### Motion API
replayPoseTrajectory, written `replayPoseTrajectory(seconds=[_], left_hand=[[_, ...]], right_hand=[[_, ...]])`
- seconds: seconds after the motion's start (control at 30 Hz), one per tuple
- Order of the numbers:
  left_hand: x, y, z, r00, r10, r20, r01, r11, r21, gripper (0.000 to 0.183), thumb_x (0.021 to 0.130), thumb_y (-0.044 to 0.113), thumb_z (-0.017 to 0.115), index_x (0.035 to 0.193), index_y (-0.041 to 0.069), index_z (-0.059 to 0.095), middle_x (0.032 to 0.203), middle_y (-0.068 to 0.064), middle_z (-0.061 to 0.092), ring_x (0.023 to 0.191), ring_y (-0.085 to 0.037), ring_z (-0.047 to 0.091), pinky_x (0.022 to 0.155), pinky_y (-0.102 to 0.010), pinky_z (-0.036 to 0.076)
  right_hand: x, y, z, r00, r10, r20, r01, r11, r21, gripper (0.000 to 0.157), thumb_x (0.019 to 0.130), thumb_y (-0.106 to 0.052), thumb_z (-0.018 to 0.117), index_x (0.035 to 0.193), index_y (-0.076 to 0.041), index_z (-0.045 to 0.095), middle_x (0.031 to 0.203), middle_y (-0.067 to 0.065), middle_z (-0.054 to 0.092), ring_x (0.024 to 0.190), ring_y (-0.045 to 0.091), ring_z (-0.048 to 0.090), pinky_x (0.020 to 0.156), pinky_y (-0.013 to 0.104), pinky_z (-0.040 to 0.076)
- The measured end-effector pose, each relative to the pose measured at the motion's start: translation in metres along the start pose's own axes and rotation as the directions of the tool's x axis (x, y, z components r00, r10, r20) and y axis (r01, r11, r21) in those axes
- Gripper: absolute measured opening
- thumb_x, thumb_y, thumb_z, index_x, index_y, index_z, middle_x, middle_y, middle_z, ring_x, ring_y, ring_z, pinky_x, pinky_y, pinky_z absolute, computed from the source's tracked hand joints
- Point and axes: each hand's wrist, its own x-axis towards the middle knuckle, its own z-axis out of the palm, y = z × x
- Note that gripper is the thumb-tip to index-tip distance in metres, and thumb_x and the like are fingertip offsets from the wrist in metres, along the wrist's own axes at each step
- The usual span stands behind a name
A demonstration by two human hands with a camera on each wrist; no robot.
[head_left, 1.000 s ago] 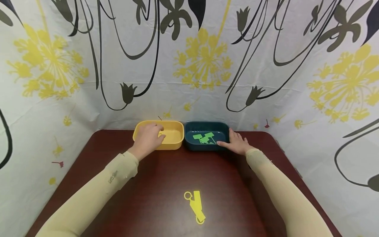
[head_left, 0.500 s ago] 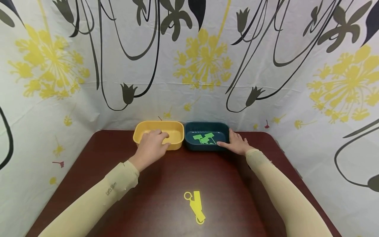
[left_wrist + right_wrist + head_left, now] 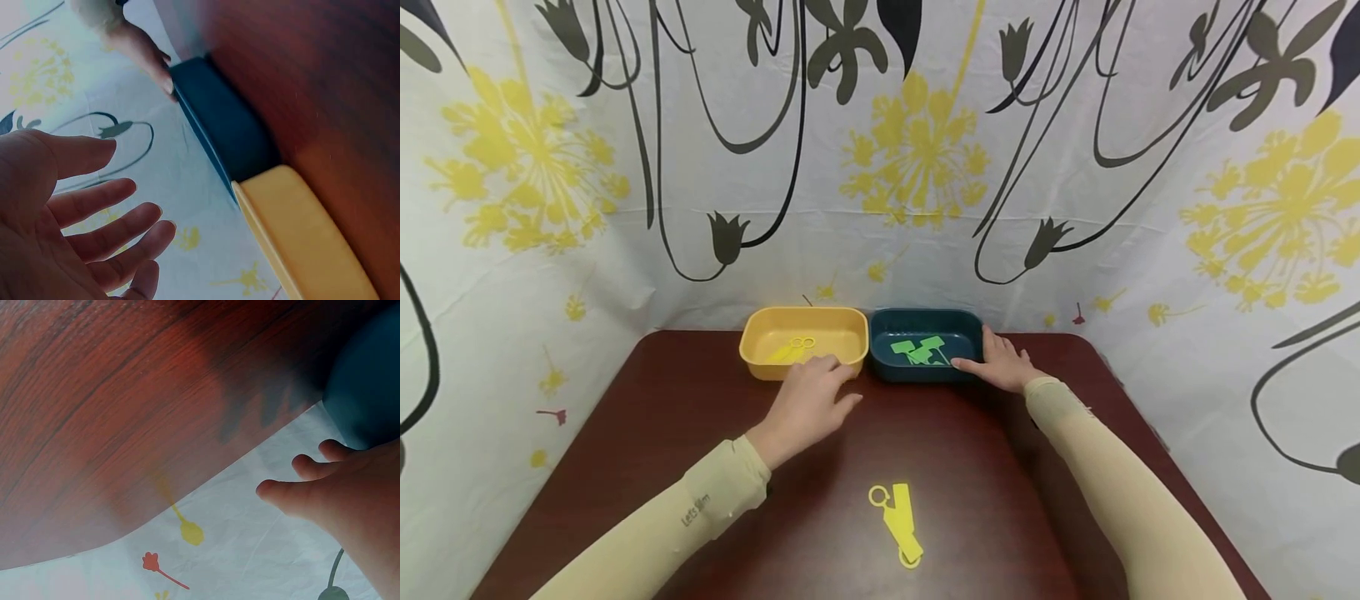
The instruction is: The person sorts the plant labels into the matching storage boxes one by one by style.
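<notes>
My left hand [image 3: 808,410] hovers over the table just in front of the yellow tub [image 3: 838,323], fingers loosely bent and nothing between them. In the left wrist view the same hand [image 3: 94,212] shows a bare palm and spread fingers. Yellow ring-ended tags [image 3: 790,350] lie inside that tub. At the right end of the dark teal tub [image 3: 917,375], my right hand [image 3: 1006,365] rests with its thumb along the front rim and fingers by the side wall. Flat green T-shaped labels [image 3: 919,353] lie in the teal tub.
More flat yellow tags with rings [image 3: 901,525] lie overlapping on the dark red table [image 3: 820,533], near its front middle. Both tubs stand side by side at the far edge, against a white patterned cloth [image 3: 917,275].
My left hand has come out of the yellow tub and moved right and toward me, uncovering the yellow tags inside. The right hand has stayed at the teal tub.
</notes>
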Motion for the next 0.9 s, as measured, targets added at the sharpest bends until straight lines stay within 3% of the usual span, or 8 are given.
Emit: replayPoseTrajectory(seconds=[0.43, 0.77, 0.9], left_hand=[[-0.025, 0.022, 0.035, 0.988, 0.088, 0.127, -0.086, 0.996, -0.023, 0.041, 0.091, 0.042, 0.075, 0.124, 0.018, 0.070, 0.105, 0.002, 0.061, 0.097, -0.018, 0.054, 0.083, -0.039, 0.045], [-0.045, 0.029, 0.052, 0.964, 0.179, 0.195, -0.176, 0.984, -0.034, 0.041, 0.092, 0.043, 0.072, 0.125, 0.019, 0.070, 0.106, 0.001, 0.059, 0.098, -0.019, 0.053, 0.081, -0.040, 0.046], [-0.047, 0.028, 0.057, 0.946, 0.228, 0.229, -0.216, 0.973, -0.077, 0.041, 0.092, 0.042, 0.072, 0.128, 0.021, 0.068, 0.111, 0.002, 0.058, 0.105, -0.019, 0.052, 0.084, -0.041, 0.046]], right_hand=[[-0.005, -0.004, -0.003, 1.000, 0.001, -0.001, -0.001, 1.000, 0.010, 0.127, 0.081, -0.089, 0.042, 0.159, 0.000, -0.005, 0.165, 0.025, 0.007, 0.150, 0.046, 0.007, 0.109, 0.074, 0.001], [-0.006, -0.005, -0.002, 1.000, -0.002, 0.003, 0.002, 1.000, 0.009, 0.128, 0.081, -0.090, 0.040, 0.159, 0.000, -0.005, 0.165, 0.025, 0.006, 0.150, 0.046, 0.007, 0.109, 0.075, 0.001], [-0.005, -0.005, -0.003, 1.000, 0.000, 0.005, 0.000, 1.000, 0.008, 0.128, 0.081, -0.090, 0.041, 0.159, 0.000, -0.006, 0.165, 0.026, 0.006, 0.149, 0.047, 0.006, 0.109, 0.075, 0.000]])
